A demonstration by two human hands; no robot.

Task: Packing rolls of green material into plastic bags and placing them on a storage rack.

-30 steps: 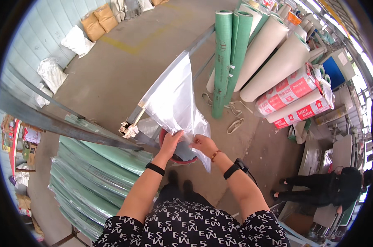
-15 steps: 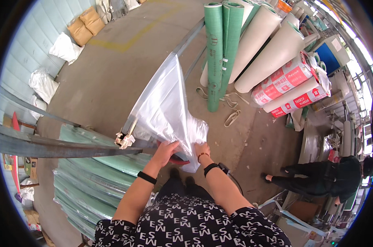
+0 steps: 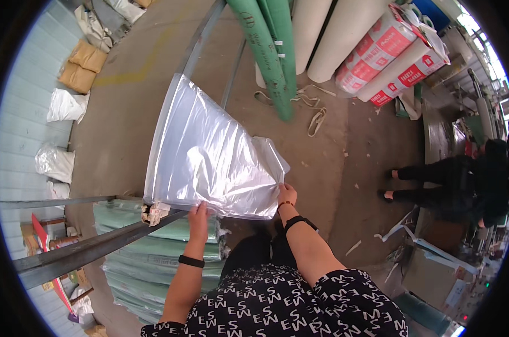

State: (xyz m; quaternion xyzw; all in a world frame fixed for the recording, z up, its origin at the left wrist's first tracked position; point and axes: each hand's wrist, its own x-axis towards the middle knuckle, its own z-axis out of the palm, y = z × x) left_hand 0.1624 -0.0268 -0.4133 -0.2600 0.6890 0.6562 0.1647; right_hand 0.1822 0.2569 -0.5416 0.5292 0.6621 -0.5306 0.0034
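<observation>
A clear, shiny plastic film (image 3: 209, 163) is spread out in front of me, wrinkled toward its right side. Its far left edge runs along a roll on a metal frame (image 3: 209, 28). At the film's near edge, the fingers of my left hand (image 3: 198, 220) are closed on it, slightly blurred. My right hand (image 3: 287, 195) pinches the film's near right corner, and a loose flap bulges up beyond it. Beside my left hand, a ragged cardboard core end (image 3: 154, 213) sticks out at the frame bar.
Green wrapped panels (image 3: 153, 247) are stacked at the lower left, under a metal bar (image 3: 69, 255). Green rolls (image 3: 271, 62), white rolls (image 3: 327, 62) and a loose strap (image 3: 317, 121) are ahead. Another person (image 3: 456, 180) stands at the right by machinery. White sacks (image 3: 66, 105) line the left wall.
The film has gone from bunched and narrow to spread wide and flatter. My left hand has moved left and my right hand slightly right, farther apart. The view has shifted.
</observation>
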